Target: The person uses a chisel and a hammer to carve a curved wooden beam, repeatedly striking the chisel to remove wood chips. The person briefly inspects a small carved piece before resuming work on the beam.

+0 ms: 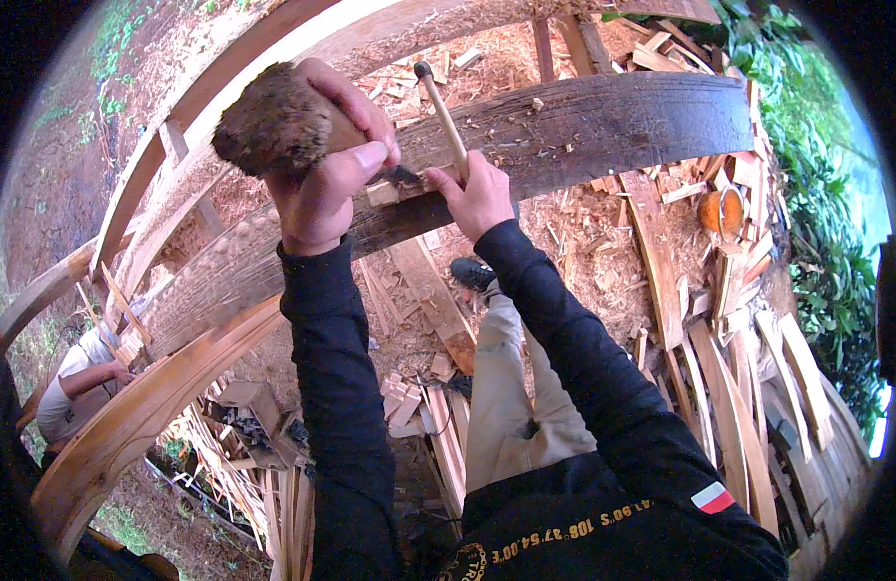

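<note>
My left hand (322, 165) is closed around a thick wooden tool with a frayed brown end (273, 118), raised over the dark curved beam (593, 121). Just beyond its smooth end a dark metal blade (403, 175) meets a small pale wood block (385, 194) at the beam. Whether that blade belongs to the thick tool I cannot tell. My right hand (477, 194) grips a slender, light wooden handle with a dark tip (446, 121), slanting up and away from me. The handle's lower end is hidden in the fingers. My right thumb is near the block.
Long curved timbers (148, 416) run along the left and far sides. Offcuts and shavings (588, 247) cover the ground, with planks (656, 261) to the right. An orange bowl-like object (722, 211) lies there. Another person (75, 387) works at the left. My shoe (472, 273) stands beside the beam.
</note>
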`<state>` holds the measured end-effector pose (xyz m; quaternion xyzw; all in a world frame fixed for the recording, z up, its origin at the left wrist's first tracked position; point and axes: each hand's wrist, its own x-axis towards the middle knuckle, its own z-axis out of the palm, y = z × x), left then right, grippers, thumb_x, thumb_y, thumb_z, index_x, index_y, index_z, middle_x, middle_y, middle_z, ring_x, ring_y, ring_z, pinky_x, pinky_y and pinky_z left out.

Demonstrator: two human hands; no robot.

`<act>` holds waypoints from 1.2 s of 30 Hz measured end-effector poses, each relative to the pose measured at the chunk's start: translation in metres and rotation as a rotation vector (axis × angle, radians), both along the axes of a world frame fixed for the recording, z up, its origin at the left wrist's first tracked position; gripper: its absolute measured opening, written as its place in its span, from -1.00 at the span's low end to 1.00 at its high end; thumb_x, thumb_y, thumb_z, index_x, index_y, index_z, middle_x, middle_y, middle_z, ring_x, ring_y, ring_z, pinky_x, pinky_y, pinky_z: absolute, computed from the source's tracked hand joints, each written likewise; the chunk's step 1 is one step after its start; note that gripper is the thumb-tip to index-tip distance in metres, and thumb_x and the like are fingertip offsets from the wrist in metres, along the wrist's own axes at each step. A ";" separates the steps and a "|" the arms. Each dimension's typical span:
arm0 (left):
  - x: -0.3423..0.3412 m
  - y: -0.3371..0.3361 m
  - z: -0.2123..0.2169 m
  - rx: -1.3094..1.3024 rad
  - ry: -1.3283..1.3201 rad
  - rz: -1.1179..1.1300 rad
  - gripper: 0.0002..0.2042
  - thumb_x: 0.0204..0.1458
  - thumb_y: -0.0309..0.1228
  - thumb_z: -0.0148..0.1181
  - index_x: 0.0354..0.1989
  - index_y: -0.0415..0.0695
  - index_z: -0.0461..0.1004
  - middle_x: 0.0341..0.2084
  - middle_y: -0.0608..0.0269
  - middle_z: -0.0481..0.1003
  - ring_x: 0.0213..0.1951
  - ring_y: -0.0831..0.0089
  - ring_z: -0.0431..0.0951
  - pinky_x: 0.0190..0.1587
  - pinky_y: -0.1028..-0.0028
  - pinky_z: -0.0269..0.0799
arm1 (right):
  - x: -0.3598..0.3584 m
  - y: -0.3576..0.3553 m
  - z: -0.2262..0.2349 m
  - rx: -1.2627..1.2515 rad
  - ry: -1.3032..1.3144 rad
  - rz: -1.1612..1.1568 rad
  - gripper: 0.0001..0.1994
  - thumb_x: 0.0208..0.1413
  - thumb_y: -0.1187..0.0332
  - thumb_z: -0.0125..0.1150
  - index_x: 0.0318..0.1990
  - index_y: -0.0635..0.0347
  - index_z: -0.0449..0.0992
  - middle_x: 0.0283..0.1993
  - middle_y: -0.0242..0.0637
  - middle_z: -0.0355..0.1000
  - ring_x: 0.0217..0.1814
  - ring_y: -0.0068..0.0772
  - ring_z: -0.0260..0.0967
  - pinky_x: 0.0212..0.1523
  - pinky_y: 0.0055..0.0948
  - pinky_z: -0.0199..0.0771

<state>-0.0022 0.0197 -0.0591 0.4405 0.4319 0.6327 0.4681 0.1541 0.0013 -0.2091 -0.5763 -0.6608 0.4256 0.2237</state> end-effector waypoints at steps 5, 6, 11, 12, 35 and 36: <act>0.019 0.000 0.011 -0.123 0.418 0.218 -0.75 -0.14 -0.48 0.14 -0.26 -0.21 0.30 -0.52 0.20 0.44 -0.50 0.43 0.49 -0.27 0.43 0.46 | 0.000 0.003 0.000 -0.008 -0.029 -0.002 -0.60 0.00 0.16 0.36 -0.43 0.27 0.27 -0.54 -0.01 0.38 -0.41 0.12 0.42 -0.39 -0.08 0.39; 0.023 0.000 0.000 -0.057 0.344 0.311 -0.81 -0.06 -0.52 0.13 -0.26 -0.22 0.32 -0.56 0.23 0.46 -0.56 0.50 0.48 -0.39 0.48 0.45 | 0.000 0.003 0.001 -0.004 -0.028 -0.003 -0.60 0.00 0.16 0.36 -0.43 0.27 0.27 -0.53 -0.01 0.38 -0.41 0.12 0.42 -0.39 -0.08 0.39; 0.031 0.000 -0.016 0.073 0.346 0.572 -0.83 -0.04 -0.48 0.18 -0.31 -0.23 0.36 -0.65 0.28 0.43 -0.61 0.53 0.46 -0.48 0.51 0.42 | -0.002 0.001 -0.001 -0.015 -0.016 -0.004 -0.59 0.00 0.15 0.36 -0.43 0.28 0.28 -0.52 0.01 0.40 -0.40 0.14 0.42 -0.39 -0.07 0.39; 0.039 -0.002 -0.008 0.053 0.211 0.590 -0.83 -0.06 -0.48 0.25 -0.33 -0.25 0.40 -0.62 0.29 0.45 -0.59 0.56 0.47 -0.47 0.53 0.41 | -0.001 0.001 -0.003 -0.010 -0.010 -0.004 -0.59 0.00 0.15 0.36 -0.43 0.29 0.28 -0.52 0.01 0.40 -0.40 0.14 0.42 -0.39 -0.07 0.40; 0.031 -0.003 -0.006 0.160 0.147 0.573 -0.87 -0.01 -0.51 0.12 -0.38 -0.26 0.30 -0.72 0.27 0.37 -0.70 0.54 0.38 -0.56 0.54 0.35 | -0.001 -0.001 -0.005 0.026 0.005 -0.019 -0.58 0.02 0.13 0.36 -0.48 0.27 0.29 -0.55 -0.05 0.39 -0.46 0.04 0.41 -0.43 -0.17 0.34; 0.032 -0.003 -0.005 0.146 0.137 0.574 -0.87 -0.01 -0.51 0.12 -0.37 -0.26 0.30 -0.71 0.27 0.37 -0.69 0.54 0.39 -0.56 0.54 0.36 | 0.000 0.000 -0.004 0.005 0.011 -0.016 -0.59 0.01 0.14 0.35 -0.45 0.28 0.29 -0.54 -0.03 0.39 -0.43 0.07 0.41 -0.41 -0.13 0.36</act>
